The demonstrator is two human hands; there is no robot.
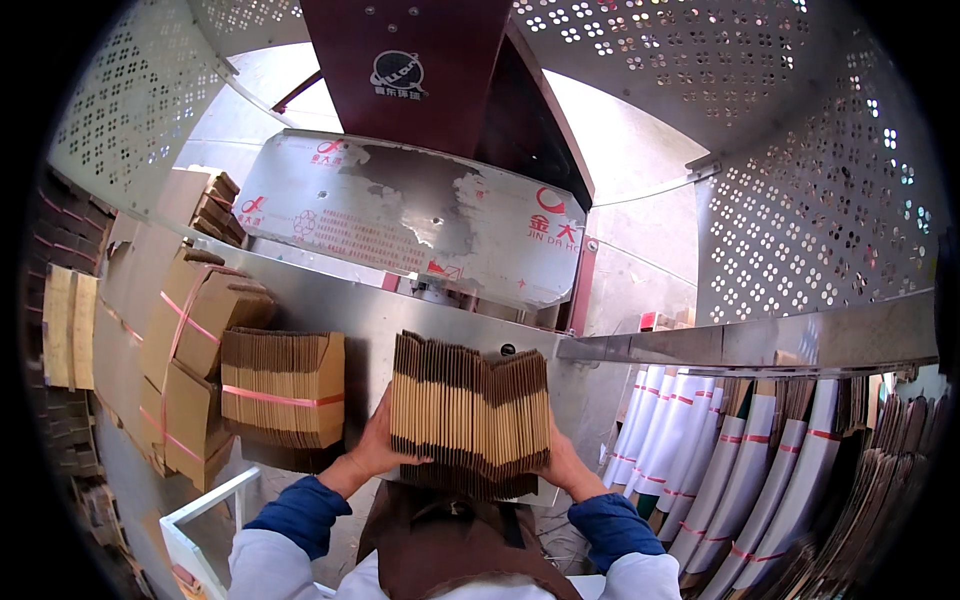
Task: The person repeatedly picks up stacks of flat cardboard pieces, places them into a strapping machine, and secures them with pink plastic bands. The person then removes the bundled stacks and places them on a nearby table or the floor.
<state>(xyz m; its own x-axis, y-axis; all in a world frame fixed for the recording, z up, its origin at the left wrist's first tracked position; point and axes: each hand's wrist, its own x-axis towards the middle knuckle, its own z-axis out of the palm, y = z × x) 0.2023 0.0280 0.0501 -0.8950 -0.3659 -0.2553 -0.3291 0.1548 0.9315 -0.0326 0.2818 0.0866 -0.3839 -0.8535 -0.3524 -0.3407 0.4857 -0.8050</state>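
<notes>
I hold a thick stack of flat brown cardboard pieces [470,410] between both hands, at chest height in front of a metal machine [420,220]. My left hand [378,445] grips the stack's left side, fingers curled under its lower edge. On the right side, my right hand [560,462] clasps it, mostly hidden behind the cardboard. The stack stands on edge, its corrugated ends facing me. Blue sleeve cuffs and a brown apron show at the bottom.
A bundle of cardboard tied with pink strap [283,395] sits just left of my hands. More strapped bundles [190,330] pile up farther left. White and brown flat sheets with red bands [740,470] lean in rows at the right. Perforated metal guards [820,220] flank the machine.
</notes>
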